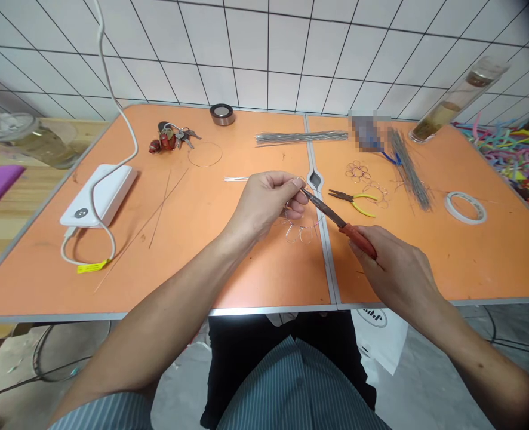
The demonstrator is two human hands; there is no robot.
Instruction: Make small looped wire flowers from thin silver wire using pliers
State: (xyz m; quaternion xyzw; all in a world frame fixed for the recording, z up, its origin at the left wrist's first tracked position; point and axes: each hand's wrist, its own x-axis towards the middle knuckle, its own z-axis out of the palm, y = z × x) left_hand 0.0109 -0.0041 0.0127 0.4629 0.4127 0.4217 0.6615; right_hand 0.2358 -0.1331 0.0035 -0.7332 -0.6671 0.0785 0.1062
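- L hand: mid-table; thumb + forefinger pinched shut on end of looped wire pc, other fingers curled.
- R hand: closed round handles of red-handled pliers; tips at L fingertips.
- Looped wire pc: below L hand, near table seam; approx. 2 loops clear, rest hidden by fingers. Judged part-formed.
- Judged done: flower-shaped wire ring, right of seam, loops all round; 2nd ring beside it, too faint to grade.
- Judged unworked: straight wire bundle, far ctr.; 2nd bundle, far right; short wires, left of L hand.
- Yellow-handled pliers: right of seam, not in use.
- White pwr bank, left: round dark panel, characters n/legible.
- Yellow cable tag, near left: print n/legible.
- White bag, under table: oval logo, lettering unread.
- Brands: none readable.
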